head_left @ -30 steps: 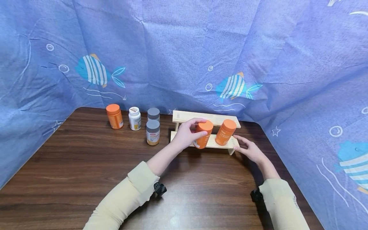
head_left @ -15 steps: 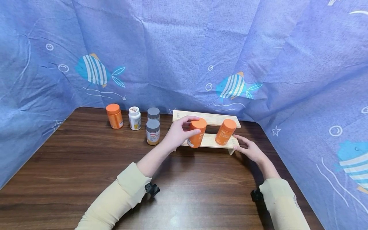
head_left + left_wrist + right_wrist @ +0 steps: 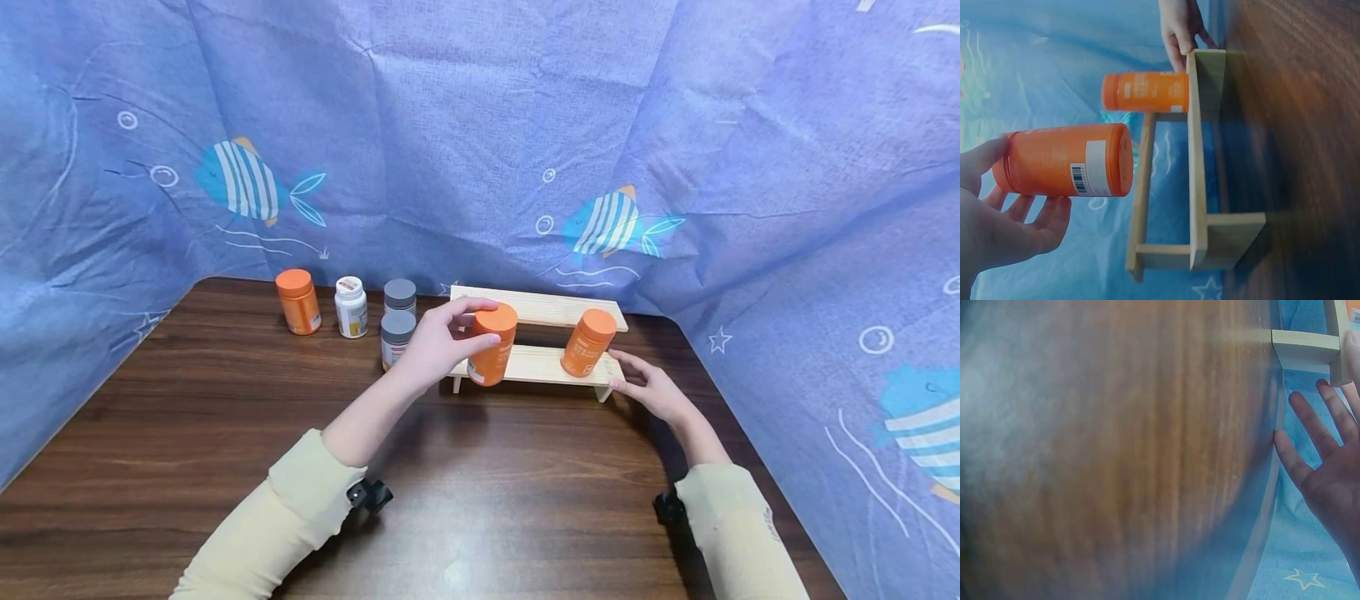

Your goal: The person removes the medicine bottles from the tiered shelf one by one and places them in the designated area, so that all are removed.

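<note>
My left hand (image 3: 431,354) grips an orange supplement bottle (image 3: 492,343) near its lid, thumb on one side and fingers on the other. In the left wrist view the bottle's base, with a white barcode label (image 3: 1088,169), stands apart from the two-tier wooden rack (image 3: 1196,162). A second orange bottle (image 3: 588,343) stands upright on the rack's lower board (image 3: 536,364), near the right end. My right hand (image 3: 654,393) touches that end of the rack with thumb and fingertips. Its other fingers are spread and straight in the right wrist view.
Left of the rack stand another orange bottle (image 3: 298,303), a white bottle (image 3: 352,308) and two grey-lidded jars, one front jar (image 3: 397,329) partly behind my left hand. A blue fish-print cloth (image 3: 465,167) hangs behind the dark wooden table (image 3: 480,517).
My left hand has moved left with the orange bottle, along the front of the rack's lower board. The right hand and the other bottle have stayed put.
</note>
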`<move>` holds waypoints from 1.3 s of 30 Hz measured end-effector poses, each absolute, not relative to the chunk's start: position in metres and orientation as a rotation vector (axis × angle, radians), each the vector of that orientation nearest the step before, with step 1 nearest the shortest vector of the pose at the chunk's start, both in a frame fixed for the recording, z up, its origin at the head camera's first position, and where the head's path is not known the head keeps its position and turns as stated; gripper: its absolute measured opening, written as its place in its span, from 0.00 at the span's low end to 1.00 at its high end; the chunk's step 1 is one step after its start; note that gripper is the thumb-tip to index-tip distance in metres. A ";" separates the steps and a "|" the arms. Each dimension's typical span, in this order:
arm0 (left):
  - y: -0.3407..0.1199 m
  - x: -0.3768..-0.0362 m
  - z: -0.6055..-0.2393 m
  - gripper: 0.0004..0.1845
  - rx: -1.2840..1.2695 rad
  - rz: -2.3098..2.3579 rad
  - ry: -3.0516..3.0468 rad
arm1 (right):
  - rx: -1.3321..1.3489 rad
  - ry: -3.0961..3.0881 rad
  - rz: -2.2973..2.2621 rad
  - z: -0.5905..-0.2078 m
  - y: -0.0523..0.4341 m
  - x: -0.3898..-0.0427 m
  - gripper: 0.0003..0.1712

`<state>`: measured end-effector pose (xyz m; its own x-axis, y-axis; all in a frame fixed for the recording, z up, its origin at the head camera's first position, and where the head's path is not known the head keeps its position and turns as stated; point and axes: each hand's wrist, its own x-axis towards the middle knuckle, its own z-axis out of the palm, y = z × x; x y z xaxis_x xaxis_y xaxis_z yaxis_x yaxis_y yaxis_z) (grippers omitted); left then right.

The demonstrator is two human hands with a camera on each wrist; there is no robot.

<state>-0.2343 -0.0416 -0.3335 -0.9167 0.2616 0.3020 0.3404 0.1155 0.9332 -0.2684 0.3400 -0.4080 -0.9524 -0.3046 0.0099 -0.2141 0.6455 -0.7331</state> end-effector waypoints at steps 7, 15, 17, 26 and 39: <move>-0.061 -0.228 -0.321 0.22 -0.620 -1.883 -2.329 | -0.444 2.735 -1.228 -0.414 0.345 -0.274 0.36; -0.083 -0.222 -0.314 0.22 -0.610 -1.811 -2.344 | -0.465 2.752 -1.233 -0.437 0.360 -0.289 0.37; -0.088 -0.221 -0.314 0.22 -0.608 -1.805 -2.340 | -0.461 2.760 -1.224 -0.437 0.359 -0.289 0.37; -0.112 -0.218 -0.314 0.23 -0.620 -1.746 -2.331 | -0.449 2.761 -1.213 -0.436 0.358 -0.289 0.37; -0.150 -0.216 -0.317 0.22 -0.557 -1.664 -2.204 | -0.445 2.751 -1.210 -0.418 0.346 -0.277 0.36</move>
